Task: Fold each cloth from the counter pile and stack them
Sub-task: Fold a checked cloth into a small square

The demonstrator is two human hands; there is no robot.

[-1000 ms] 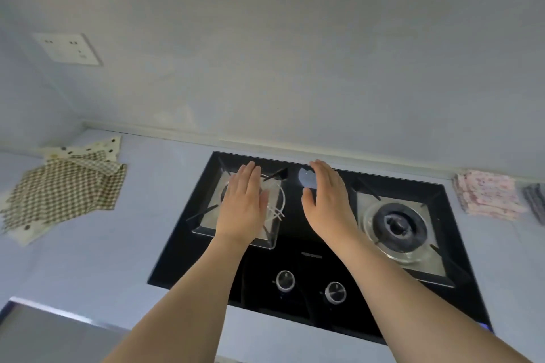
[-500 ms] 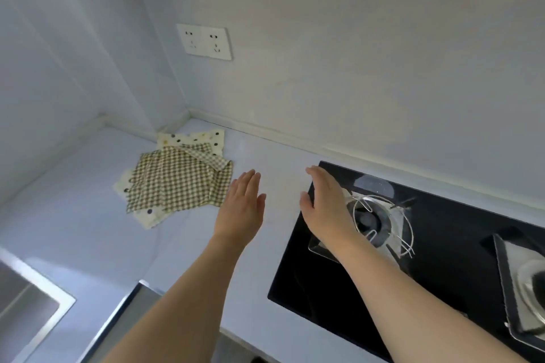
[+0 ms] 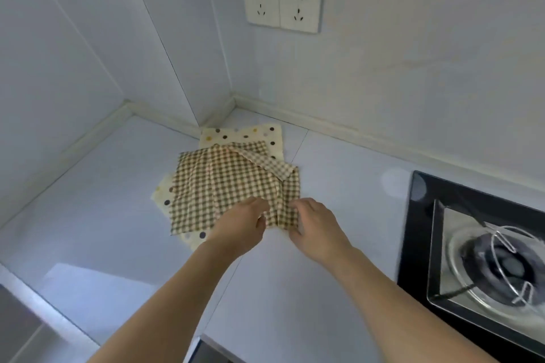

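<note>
A brown-and-cream checked cloth lies on top of the pile in the counter corner, its far right corner flipped over. Under it a cream cloth with dark polka dots sticks out at the back and at the near left. My left hand has its fingers curled onto the checked cloth's near edge. My right hand pinches the same edge at the near right corner. A small bunch of checked fabric stands up between the two hands.
The pale counter runs into a corner with white walls. A double wall socket sits above. A black gas hob with a metal burner fills the right side. A sink edge shows at the bottom left.
The view has swung left from the hob to the cloth pile. Both hands, open and hovering before, have reached forward and closed on the near edge of the checked cloth.
</note>
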